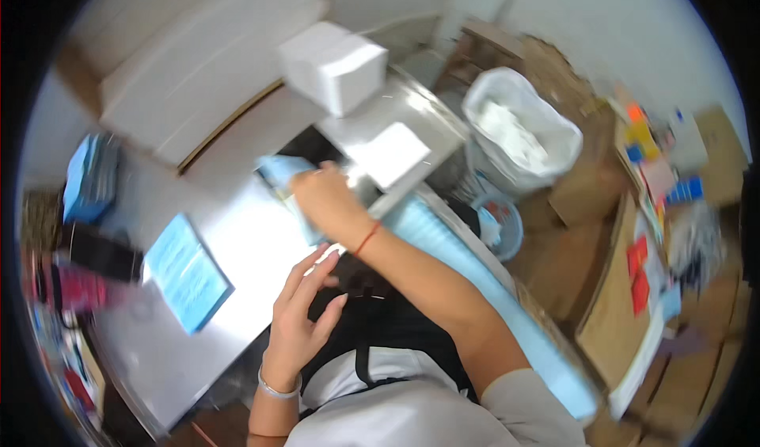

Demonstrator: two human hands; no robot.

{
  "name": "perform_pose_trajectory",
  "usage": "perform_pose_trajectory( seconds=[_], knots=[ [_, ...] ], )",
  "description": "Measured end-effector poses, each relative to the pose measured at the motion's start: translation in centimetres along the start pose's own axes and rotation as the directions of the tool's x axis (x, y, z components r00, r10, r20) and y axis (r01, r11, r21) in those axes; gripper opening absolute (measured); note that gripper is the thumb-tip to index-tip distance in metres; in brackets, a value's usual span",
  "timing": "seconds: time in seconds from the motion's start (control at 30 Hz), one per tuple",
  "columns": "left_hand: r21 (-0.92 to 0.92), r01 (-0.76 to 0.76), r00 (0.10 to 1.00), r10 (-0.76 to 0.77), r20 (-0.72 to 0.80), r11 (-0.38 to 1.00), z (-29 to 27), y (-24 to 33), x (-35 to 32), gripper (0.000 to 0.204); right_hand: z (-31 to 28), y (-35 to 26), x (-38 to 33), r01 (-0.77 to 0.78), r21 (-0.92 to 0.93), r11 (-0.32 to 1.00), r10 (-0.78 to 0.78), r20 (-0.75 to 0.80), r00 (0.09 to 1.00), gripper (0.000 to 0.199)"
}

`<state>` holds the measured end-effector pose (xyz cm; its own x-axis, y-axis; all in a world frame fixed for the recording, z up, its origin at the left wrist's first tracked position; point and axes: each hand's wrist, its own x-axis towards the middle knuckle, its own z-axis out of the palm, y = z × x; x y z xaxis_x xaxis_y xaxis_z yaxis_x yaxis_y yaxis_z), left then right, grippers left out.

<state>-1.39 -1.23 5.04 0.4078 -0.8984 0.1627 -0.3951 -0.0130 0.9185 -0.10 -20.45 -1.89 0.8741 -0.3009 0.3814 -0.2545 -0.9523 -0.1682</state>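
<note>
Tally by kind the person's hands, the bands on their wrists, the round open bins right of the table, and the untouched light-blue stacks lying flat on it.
Hands: 2 (left hand, right hand)
Wrist bands: 2 (pale bangle, red cord)
Bins: 2 (white-lined bin, small blue bin)
Flat light-blue stack: 1
Total: 7

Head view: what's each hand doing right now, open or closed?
Left hand: open, nothing visible in it.
Right hand: on a blue item; too blurred to tell whether it is closed.
</note>
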Motion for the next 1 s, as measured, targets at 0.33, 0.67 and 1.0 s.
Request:
perform_pose_trajectory(
  seconds=[0.33, 0.67, 1.0],
  knots=[
    [0.446, 0.185, 0.897, 0.034, -0.44, 0.876, -1.4, -4.1, -2.7, 0.018, -8.2, 9.9, -2.3, -0.295, -0.198, 0.935, 0.232, -0.289, 0.929, 0.035],
    [0.485, 0.101, 0.927, 0.094, -0.362, 0.869, -1.9, -4.4, -2.4, 0.019, -13.6, 12.4, 13.7, -0.297, 0.742, 0.601, 0.335, 0.103, 0.936, 0.037],
    [0.533, 0.151, 0.943, 0.039, -0.329, 0.832, -2.1, -3.8, -2.7, 0.023, -8.6, 13.2, 14.2, -0.085, 0.218, 0.972, 0.167, -0.392, 0.904, 0.052]
  ],
)
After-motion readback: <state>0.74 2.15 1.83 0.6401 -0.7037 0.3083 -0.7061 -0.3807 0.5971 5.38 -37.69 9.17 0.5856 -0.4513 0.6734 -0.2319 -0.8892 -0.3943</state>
